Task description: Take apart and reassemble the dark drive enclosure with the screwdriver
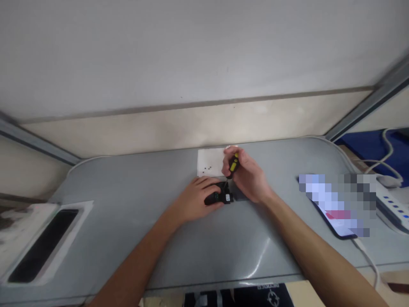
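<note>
My left hand (200, 197) presses a small black device (223, 196) against the table, fingers over its left side. A small white label shows on the device. In my right hand (251, 175) is a screwdriver (234, 164) with a black and yellow handle, tip pointing down at the device's upper part. Whether the tip sits in a screw is too small to tell. Just behind the device lies a white sheet of paper (207, 157) with several tiny dark bits on it, perhaps screws. A dark flat piece (240, 195) lies partly under my right hand.
A lit phone (332, 213), partly blurred, lies on the right with a white cable. Next to it is a white power strip (394, 209). A dark slab-like phone or screen (44, 245) rests on white paper at the left. The grey table (128, 187) meets a wall behind.
</note>
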### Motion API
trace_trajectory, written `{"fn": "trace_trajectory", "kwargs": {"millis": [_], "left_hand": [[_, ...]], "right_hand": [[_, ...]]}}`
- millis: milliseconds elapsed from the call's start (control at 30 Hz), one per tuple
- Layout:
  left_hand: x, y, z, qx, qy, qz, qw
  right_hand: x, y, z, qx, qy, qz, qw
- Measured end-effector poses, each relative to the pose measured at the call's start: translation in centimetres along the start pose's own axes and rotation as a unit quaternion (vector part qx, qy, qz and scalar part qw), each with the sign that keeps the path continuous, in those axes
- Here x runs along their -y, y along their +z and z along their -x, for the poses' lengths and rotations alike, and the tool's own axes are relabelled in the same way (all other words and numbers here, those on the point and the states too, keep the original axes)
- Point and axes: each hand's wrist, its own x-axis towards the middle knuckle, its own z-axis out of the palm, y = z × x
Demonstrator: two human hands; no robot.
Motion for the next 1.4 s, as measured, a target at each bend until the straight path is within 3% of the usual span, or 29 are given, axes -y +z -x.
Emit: {"fn": "trace_trajectory", "kwargs": {"millis": [267,433,667,967,1233,1400], "left_hand": [[0.2,0.5,0.1,0.002,-0.004,0.007,1.0],[0.4,0.8,0.2,0.003,-0.003,0.001,1.0],[0.7,1.3,0.4,-0.008,0.0,0.009,1.0],[0.4,0.7,0.0,0.01,-0.017,0.003,1.0],[0.3,0.6,0.1,-0.002,0.002,-0.016,1.0],[0.2,0.7,0.0,-0.001,-0.006,-0.024,1.0]], "right_hand": [[-0.3,-0.5,-0.1,-0.026,0.006,0.002,1.0],[0.1,0.0,-0.2,-0.01,0.038,-0.032,0.999],[-0.2,-0.4,-0.3,-0.074,0.029,-0.074,0.994],[0.7,-0.3,-0.2,-0.023,0.069,-0.222,0.972],[-0.2,-0.5,-0.5,-0.051,0.054,-0.195,0.978],[0.0,-0.7,-0.6,-0.011,0.071,-0.223,0.972]]}}
